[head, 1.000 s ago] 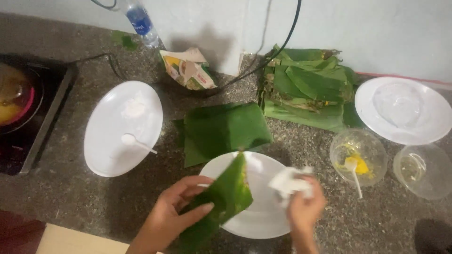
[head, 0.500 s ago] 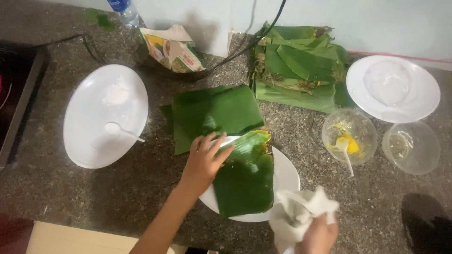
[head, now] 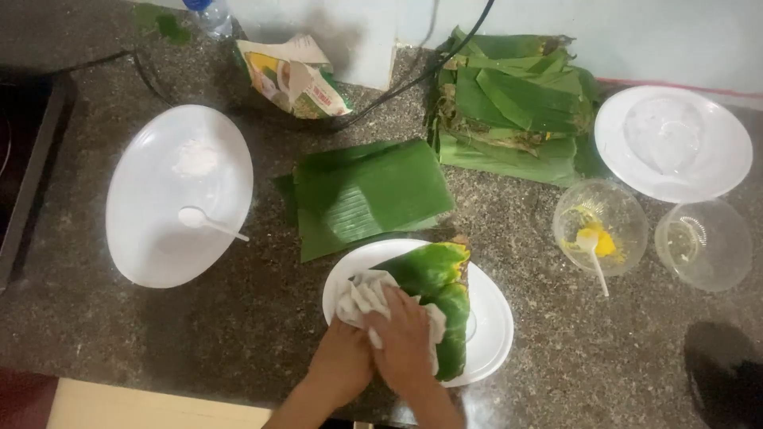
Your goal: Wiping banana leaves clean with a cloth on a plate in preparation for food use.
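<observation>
At the far left edge sits a dark stove top (head: 24,151), kept away from the working area. Next to it, a large white oval plate (head: 143,238) carries a small heap of white powder (head: 195,159) and a white plastic spoon (head: 208,222), laid where either hand could reach it.

Toward the middle, a stack of cut banana leaf pieces (head: 366,195) lies flat just behind a round white plate (head: 489,334), close at hand. On that plate rests 1 banana leaf (head: 441,274), spread flat so its surface can be wiped.

The left hand (head: 342,365) lies at the leaf's near left edge, seemingly steadying it; whether its fingers are curled I cannot tell. The right hand (head: 407,342) presses palm-down, fingers spread, onto a crumpled white cloth (head: 362,294) on the leaf.

Behind, an opened paper packet (head: 298,75) leans by the wall. Rightward, a pile of uncut banana leaves (head: 513,107), then a clear bowl (head: 600,226) with yellow filling and a spoon, an empty clear bowl (head: 703,242), and a white plate (head: 671,143) holding something pale.
</observation>
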